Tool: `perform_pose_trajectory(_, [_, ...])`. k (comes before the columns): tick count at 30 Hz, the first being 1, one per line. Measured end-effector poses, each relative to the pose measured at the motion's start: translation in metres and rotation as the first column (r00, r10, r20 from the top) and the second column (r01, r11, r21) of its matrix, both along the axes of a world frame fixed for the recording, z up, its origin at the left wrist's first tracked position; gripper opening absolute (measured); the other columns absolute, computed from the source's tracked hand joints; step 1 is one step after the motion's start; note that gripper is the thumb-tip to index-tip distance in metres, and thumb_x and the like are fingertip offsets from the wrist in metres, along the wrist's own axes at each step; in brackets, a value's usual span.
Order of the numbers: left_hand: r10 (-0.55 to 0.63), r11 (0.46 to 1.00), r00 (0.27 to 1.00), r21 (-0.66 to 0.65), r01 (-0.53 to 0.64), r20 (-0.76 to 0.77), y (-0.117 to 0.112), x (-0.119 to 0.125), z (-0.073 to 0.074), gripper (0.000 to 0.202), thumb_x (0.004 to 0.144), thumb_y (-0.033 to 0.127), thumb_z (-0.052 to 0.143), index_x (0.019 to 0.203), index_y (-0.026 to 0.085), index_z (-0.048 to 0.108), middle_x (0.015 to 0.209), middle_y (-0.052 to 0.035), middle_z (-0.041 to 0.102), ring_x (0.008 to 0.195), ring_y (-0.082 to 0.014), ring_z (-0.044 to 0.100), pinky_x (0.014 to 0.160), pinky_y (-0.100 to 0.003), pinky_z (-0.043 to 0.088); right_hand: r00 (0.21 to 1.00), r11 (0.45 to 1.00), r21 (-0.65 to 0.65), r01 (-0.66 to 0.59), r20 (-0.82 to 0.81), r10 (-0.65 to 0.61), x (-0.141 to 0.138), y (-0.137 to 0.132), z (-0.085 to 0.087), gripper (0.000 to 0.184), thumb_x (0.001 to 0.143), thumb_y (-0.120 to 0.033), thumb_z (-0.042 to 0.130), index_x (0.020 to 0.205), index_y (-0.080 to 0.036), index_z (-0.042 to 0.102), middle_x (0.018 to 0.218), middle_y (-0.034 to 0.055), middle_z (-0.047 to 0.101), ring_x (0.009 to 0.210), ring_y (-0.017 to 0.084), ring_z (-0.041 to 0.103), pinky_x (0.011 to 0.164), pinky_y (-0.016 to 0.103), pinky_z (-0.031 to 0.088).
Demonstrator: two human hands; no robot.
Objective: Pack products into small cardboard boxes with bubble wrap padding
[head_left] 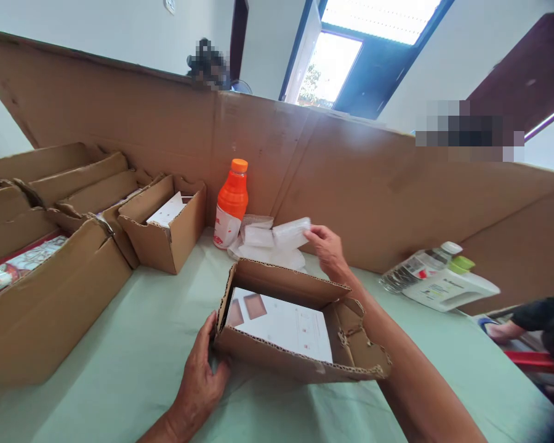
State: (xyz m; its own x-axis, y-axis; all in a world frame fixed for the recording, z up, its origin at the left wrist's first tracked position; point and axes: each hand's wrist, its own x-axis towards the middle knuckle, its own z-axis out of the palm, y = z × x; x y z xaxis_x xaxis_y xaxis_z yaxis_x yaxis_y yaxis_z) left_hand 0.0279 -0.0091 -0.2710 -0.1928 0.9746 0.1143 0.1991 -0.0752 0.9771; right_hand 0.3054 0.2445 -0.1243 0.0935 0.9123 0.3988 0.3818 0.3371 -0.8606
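Observation:
In front of me is an open cardboard box [300,363] with torn edges, a white printed card or flat pack [281,320] lying inside it. My left hand [205,369] grips the box's left end, fingers along the end wall and thumb by the front corner. Beyond the box, my right hand [325,246] pinches the corner of a translucent white plastic packet [292,234], possibly bubble wrap. More of the same clear wrapping [263,253] lies beneath it. Right beside this pile stands an orange bottle [231,206] with a white label.
Several open cardboard boxes [74,295] stand at left, one holding white sheets [168,210]. A clear bottle [418,267] and a white jug [452,288] lean at right. A cardboard wall [351,184] closes off the back. Another person's arm [530,320] shows far right.

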Motion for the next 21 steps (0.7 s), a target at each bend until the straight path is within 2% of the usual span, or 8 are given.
perform_pose_trajectory(2, [0.008, 1.0, 1.0, 0.021, -0.008, -0.012, 0.001, 0.0, 0.001, 0.069, 0.076, 0.026, 0.063, 0.144, 0.018, 0.048, 0.126, -0.0145, 0.066, 0.12, -0.0331, 0.062, 0.098, -0.044, 0.054, 0.996, 0.997, 0.068, 0.032, -0.081, -0.026, 0.024, -0.032, 0.01, 0.035, 0.075, -0.051, 0.074, 0.09, -0.022, 0.063, 0.096, 0.0026, 0.072, 0.091, 0.019, 0.064, 0.089, 0.036, 0.05])
perform_pose_trajectory(4, [0.013, 0.999, 1.0, 0.042, -0.013, -0.018, 0.003, -0.001, 0.003, 0.067, 0.076, 0.026, 0.063, 0.141, 0.017, 0.05, 0.121, -0.0138, 0.067, 0.112, -0.0304, 0.065, 0.091, -0.04, 0.056, 0.982, 0.994, 0.084, 0.067, -0.181, -0.051, 0.053, -0.074, 0.008, 0.033, 0.072, -0.047, 0.078, 0.092, -0.024, 0.064, 0.096, 0.0005, 0.072, 0.093, 0.019, 0.066, 0.092, 0.037, 0.05])
perform_pose_trajectory(7, [0.017, 0.999, 1.0, 0.046, -0.015, -0.025, 0.002, -0.004, 0.009, 0.066, 0.077, 0.028, 0.063, 0.14, 0.017, 0.049, 0.116, -0.0123, 0.067, 0.09, -0.0235, 0.067, 0.074, -0.033, 0.056, 0.972, 0.993, -0.067, 0.093, -0.211, -0.105, 0.094, -0.153, -0.02, 0.03, 0.071, -0.043, 0.078, 0.093, -0.025, 0.068, 0.1, 0.0022, 0.076, 0.101, 0.023, 0.067, 0.101, 0.043, 0.047])
perform_pose_trajectory(10, [-0.011, 1.0, 0.998, 0.007, 0.012, -0.055, -0.001, -0.008, 0.017, 0.066, 0.077, 0.03, 0.063, 0.14, 0.016, 0.046, 0.113, -0.0106, 0.066, 0.06, -0.012, 0.054, 0.054, -0.026, 0.048, 0.98, 0.948, -0.296, 0.117, -0.123, -0.159, 0.121, -0.238, -0.055, 0.033, 0.065, -0.043, 0.082, 0.09, -0.023, 0.073, 0.113, 0.008, 0.076, 0.11, 0.031, 0.066, 0.106, 0.049, 0.044])
perform_pose_trajectory(13, [-0.05, 0.998, 0.997, 0.021, 0.051, -0.059, -0.002, -0.011, 0.024, 0.063, 0.077, 0.032, 0.062, 0.136, 0.016, 0.046, 0.113, -0.0098, 0.064, 0.062, -0.0106, 0.051, 0.05, -0.022, 0.041, 0.984, 0.899, -0.417, 0.131, -0.053, -0.169, 0.136, -0.306, -0.07, 0.035, 0.064, -0.045, 0.083, 0.091, -0.024, 0.077, 0.137, 0.0093, 0.066, 0.124, 0.035, 0.06, 0.106, 0.049, 0.044])
perform_pose_trajectory(15, [-0.063, 0.997, 0.997, 0.051, 0.066, -0.045, -0.003, -0.012, 0.027, 0.06, 0.076, 0.031, 0.062, 0.132, 0.016, 0.048, 0.112, -0.0093, 0.062, 0.078, -0.0153, 0.058, 0.056, -0.021, 0.044, 0.988, 0.875, -0.467, 0.13, -0.009, -0.151, 0.142, -0.332, -0.069, 0.038, 0.067, -0.051, 0.081, 0.094, -0.025, 0.077, 0.146, 0.0076, 0.06, 0.131, 0.036, 0.055, 0.109, 0.048, 0.043])
perform_pose_trajectory(17, [-0.076, 0.995, 0.996, 0.061, 0.078, -0.039, -0.003, -0.012, 0.029, 0.058, 0.074, 0.03, 0.062, 0.13, 0.017, 0.049, 0.111, -0.0087, 0.061, 0.091, -0.0189, 0.06, 0.064, -0.023, 0.047, 0.988, 0.863, -0.484, 0.147, 0.023, -0.156, 0.144, -0.341, -0.064, 0.041, 0.07, -0.059, 0.077, 0.094, -0.025, 0.078, 0.142, 0.0084, 0.063, 0.132, 0.036, 0.055, 0.11, 0.049, 0.041])
perform_pose_trajectory(21, [-0.095, 0.992, 0.995, 0.081, 0.097, -0.018, -0.002, -0.012, 0.029, 0.058, 0.074, 0.03, 0.063, 0.129, 0.017, 0.049, 0.114, -0.0098, 0.061, 0.103, -0.023, 0.06, 0.082, -0.032, 0.052, 0.967, 0.848, -0.466, 0.253, 0.091, -0.238, 0.135, -0.326, -0.06, 0.058, 0.077, -0.075, 0.061, 0.09, -0.022, 0.08, 0.124, 0.0119, 0.073, 0.122, 0.036, 0.062, 0.105, 0.053, 0.046])
